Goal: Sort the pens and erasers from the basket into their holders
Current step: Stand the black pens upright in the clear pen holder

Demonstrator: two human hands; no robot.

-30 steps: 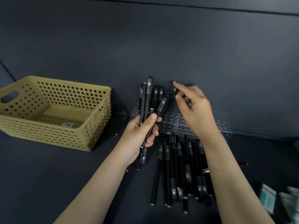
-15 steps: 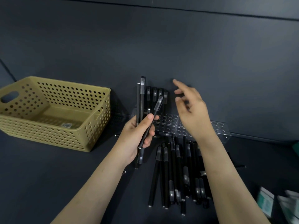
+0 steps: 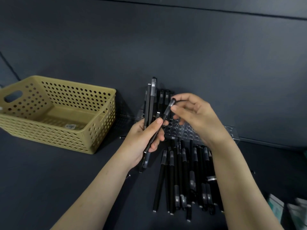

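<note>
My left hand [image 3: 144,140] grips a small bundle of black pens [image 3: 150,103] that stands upright in front of the clear pen holder [image 3: 187,131]. One pen [image 3: 167,112] of the bundle leans to the right. My right hand [image 3: 197,117] pinches the capped top end of that leaning pen between thumb and fingers. A few black pens [image 3: 164,96] stand in the holder's far left holes. Several loose black pens [image 3: 186,176] lie in a heap on the dark table, between my forearms. The tan perforated basket [image 3: 93,130] stands at the left.
White and green erasers [image 3: 275,208] lie blurred at the lower right edge. A dark wall rises right behind the pen holder. The basket's floor shows only a small label.
My right hand came back from the pens standing in the holder and took hold of the top of the leaning pen in my left hand. My left hand stayed put.
</note>
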